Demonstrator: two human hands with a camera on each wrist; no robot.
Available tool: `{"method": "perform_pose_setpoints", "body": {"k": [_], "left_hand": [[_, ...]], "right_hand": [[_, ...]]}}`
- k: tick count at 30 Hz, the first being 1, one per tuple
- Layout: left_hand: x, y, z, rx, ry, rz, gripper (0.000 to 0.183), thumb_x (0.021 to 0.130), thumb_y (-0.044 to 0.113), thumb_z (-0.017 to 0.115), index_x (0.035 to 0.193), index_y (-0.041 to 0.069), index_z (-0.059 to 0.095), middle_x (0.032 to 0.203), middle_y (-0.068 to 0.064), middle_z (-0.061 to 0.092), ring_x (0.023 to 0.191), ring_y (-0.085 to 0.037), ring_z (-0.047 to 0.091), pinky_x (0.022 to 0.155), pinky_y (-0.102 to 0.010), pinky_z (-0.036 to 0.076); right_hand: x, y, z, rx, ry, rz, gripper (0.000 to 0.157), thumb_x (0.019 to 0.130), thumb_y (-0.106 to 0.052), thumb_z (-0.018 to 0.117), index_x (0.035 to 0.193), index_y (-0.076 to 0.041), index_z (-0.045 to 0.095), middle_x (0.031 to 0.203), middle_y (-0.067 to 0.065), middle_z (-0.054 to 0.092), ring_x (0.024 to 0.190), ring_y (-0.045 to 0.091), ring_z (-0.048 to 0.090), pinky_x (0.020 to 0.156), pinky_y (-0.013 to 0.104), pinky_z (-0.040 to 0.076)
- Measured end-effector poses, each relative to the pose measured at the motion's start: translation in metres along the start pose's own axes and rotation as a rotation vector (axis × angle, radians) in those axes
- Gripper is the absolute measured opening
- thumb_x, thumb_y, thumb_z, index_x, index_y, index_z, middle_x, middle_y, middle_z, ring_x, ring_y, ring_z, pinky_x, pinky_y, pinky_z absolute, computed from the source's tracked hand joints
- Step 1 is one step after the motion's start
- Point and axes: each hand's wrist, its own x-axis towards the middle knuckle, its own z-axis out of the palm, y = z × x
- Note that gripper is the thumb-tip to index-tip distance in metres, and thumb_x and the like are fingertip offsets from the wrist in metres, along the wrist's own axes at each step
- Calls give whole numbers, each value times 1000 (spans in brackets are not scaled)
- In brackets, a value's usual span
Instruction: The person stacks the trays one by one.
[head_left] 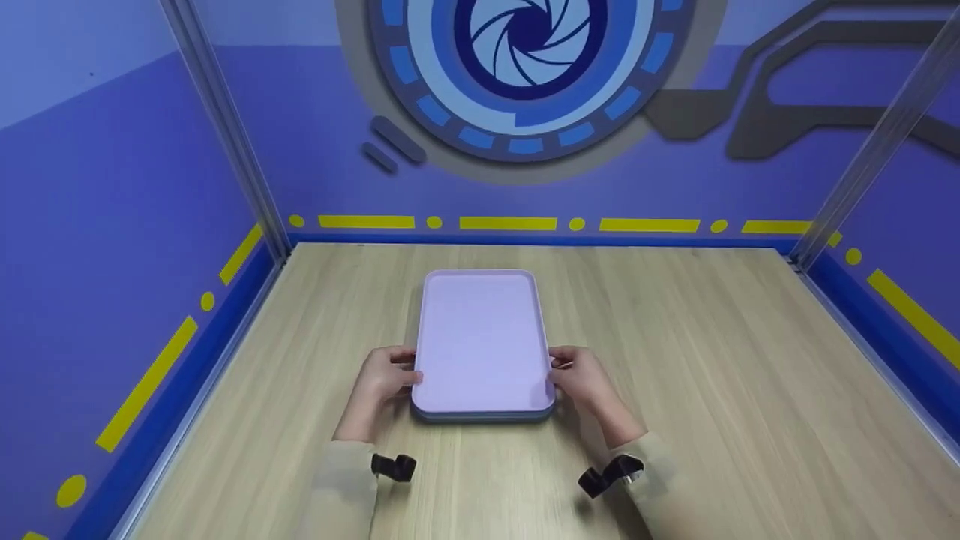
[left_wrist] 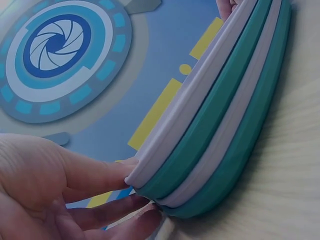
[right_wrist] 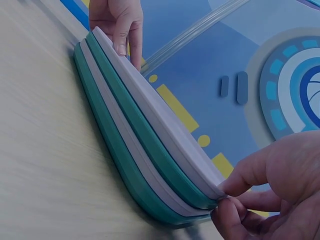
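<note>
A stack of several shallow rectangular trays lies on the wooden table. The top tray (head_left: 480, 337) is pale lavender and faces up with nothing in it. In the left wrist view the stack's side shows lavender trays alternating with green trays (left_wrist: 250, 145). My left hand (head_left: 386, 375) holds the stack's left edge near its front corner, thumb on the top rim and fingers along the side. On the opposite edge my right hand (head_left: 577, 375) pinches the stack near the front right corner. The right wrist view shows its thumb at the lavender rim (right_wrist: 165, 117) and curled fingers against the side.
Light wood table (head_left: 712, 360) surrounds the stack. A blue-purple back wall (head_left: 300, 150) with a round emblem and yellow dashes rises behind it. Side walls and metal corner posts (head_left: 225, 112) flank the table. Black wrist bands (head_left: 394, 467) sit over beige sleeves.
</note>
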Motion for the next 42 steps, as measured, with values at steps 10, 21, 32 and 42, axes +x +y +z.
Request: {"method": "perform_pose_setpoints", "body": {"k": [10, 21, 32, 42], "left_hand": [[1, -2, -1, 0, -2, -41, 54, 89, -10, 70, 141, -2, 59, 144, -24, 59, 123, -37, 65, 93, -46, 61], [0, 0, -2, -53, -27, -36, 55, 89, -12, 68, 142, -6, 56, 144, -27, 58, 110, -29, 70, 90, -48, 61], [2, -1, -2, -69, -25, -51, 55, 89, -12, 68, 142, -5, 56, 145, -27, 57, 117, -34, 68, 91, -48, 61], [3, 0, -6, -27, 1, -17, 49, 100, 3, 60, 147, -6, 49, 142, -29, 57, 124, -39, 63, 99, -48, 58]], "right_hand": [[1, 2, 3, 35, -13, 42, 51, 75, 9, 58, 125, 15, 62, 100, 19, 68, 87, 18, 63, 66, 18, 50], [0, 0, 3, 80, -27, 116, 51, 80, 10, 59, 131, 11, 60, 111, 21, 65, 92, 21, 61, 65, 21, 51], [2, 2, 3, 136, -41, 136, 52, 80, 12, 60, 131, 12, 59, 109, 19, 62, 92, 20, 59, 66, 21, 52], [10, 8, -12, 312, -121, 169, 50, 92, 3, 65, 139, 12, 52, 107, 11, 60, 83, 15, 59, 64, 23, 50]]}}
